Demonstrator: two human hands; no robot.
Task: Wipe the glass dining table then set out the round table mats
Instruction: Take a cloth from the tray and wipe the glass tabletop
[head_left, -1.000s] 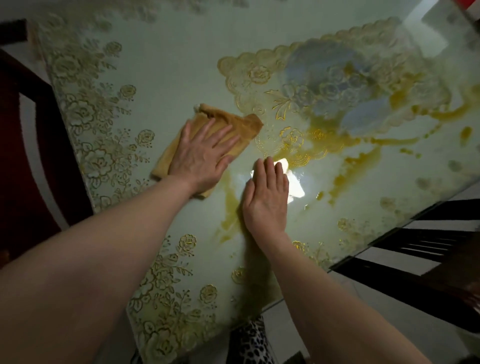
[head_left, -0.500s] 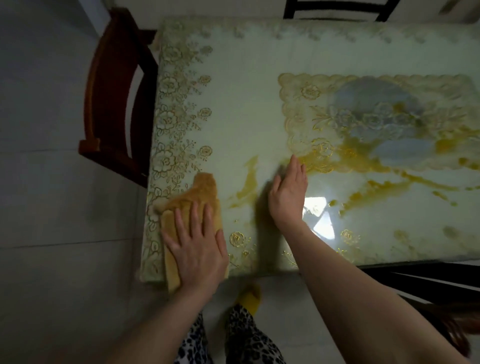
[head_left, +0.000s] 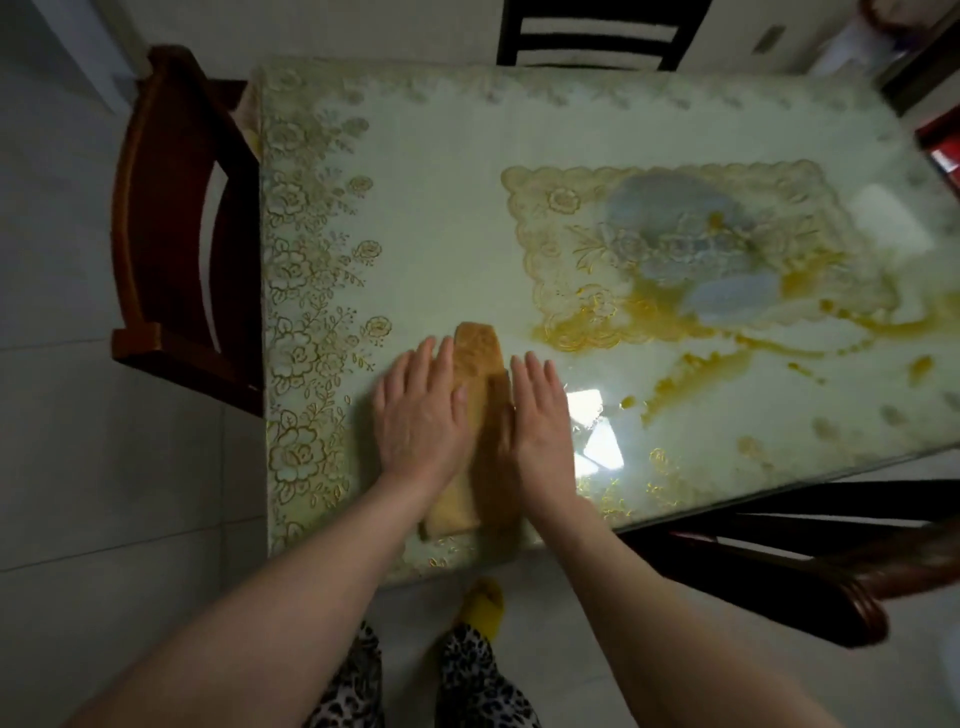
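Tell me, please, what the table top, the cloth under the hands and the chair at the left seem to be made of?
Table top: glossy glass, judging by its bright window reflection. Cloth: soft tan fabric, probably absorbent; it folds. Chair: dark reddish wood, seemingly varnished.

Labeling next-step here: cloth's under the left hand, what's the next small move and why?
Probably push the cloth rightward with the left hand toward the yellow smears. They still streak the table past the right hand, while the glass near the cloth looks clean.
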